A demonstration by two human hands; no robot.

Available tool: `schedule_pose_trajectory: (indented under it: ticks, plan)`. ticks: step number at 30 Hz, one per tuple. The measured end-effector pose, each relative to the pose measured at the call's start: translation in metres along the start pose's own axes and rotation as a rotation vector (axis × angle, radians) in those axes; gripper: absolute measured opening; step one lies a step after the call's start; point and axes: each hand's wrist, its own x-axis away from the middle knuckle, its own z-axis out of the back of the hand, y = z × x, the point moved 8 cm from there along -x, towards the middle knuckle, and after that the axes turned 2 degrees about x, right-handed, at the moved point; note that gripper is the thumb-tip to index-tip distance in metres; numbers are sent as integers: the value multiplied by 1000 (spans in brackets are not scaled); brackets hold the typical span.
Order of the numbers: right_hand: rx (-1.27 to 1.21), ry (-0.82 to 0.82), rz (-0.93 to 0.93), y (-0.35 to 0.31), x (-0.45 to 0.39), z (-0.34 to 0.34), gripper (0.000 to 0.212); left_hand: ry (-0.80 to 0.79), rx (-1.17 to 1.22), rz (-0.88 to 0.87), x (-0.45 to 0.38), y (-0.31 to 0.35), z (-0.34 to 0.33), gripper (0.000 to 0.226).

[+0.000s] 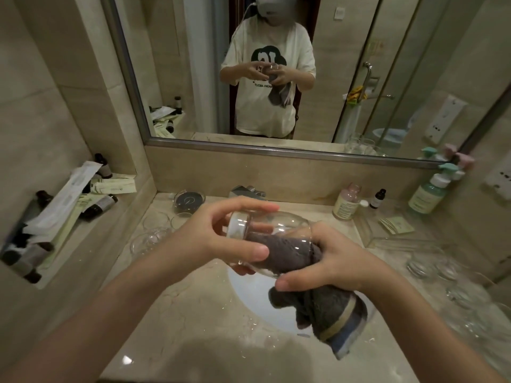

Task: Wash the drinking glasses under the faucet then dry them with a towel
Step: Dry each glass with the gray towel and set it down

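stage: drying, judging by the towel stuffed in the glass; no water seen running at the chrome faucet [247, 191].
left: more clear glasses [431, 268] on the beige marble worktop [177, 305] at 3 o'clock; washed or not, cannot tell.
glass: clear round drinking glass [265, 239], on its side over the white sink [254, 297], at centre.
towel: grey terry towel [326, 308], one end inside, the rest hanging toward 5 o'clock.
hands: left hand [221, 233] grips the glass base; right hand [329, 258] grips towel at the mouth.

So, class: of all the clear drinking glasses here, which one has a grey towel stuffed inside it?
The clear drinking glass held sideways over the sink, left hand gripping its base; the grey towel fills it.
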Motion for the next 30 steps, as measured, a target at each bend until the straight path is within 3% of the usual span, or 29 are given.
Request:
schedule_pose_trajectory:
  ticks: [6, 9, 15, 18, 20, 22, 24, 27, 28, 30]
  plan:
    - [-143, -47, 50, -7, 6, 5, 5, -37, -202, -138, 9, 18, -8, 63]
    - [-125, -43, 25, -6, 7, 6, 24, -34, -117, -165, 7, 28, -9, 57]
    - [-12, -80, 74, -15, 14, 3, 26, -54, 102, 37, 4, 14, -12, 56]
    - [-74, -49, 84, -11, 18, 6, 4, -44, -127, -20, 4, 20, -15, 60]
    - [-232, -42, 49, -9, 22, 7, 9, -41, -426, -160, 7, 34, -21, 67]
    - [-318, -66, 22, -9, 25, 4, 17, -52, -534, -303, 11, 45, -29, 67]
    - [-237, -85, 59, -15, 24, 2, 6, -49, -397, -282, 11, 42, -24, 62]
    - [-36, -106, 69, -19, 21, -1, 24, -53, -36, -73, 11, 25, -20, 59]
    - [-16, -119, 69, -20, 21, -2, 21, -49, 53, -5, 12, 18, -20, 59]
    - [-29, -155, 67, -20, 20, -5, 13, -41, 52, 41, 16, 14, -20, 61]
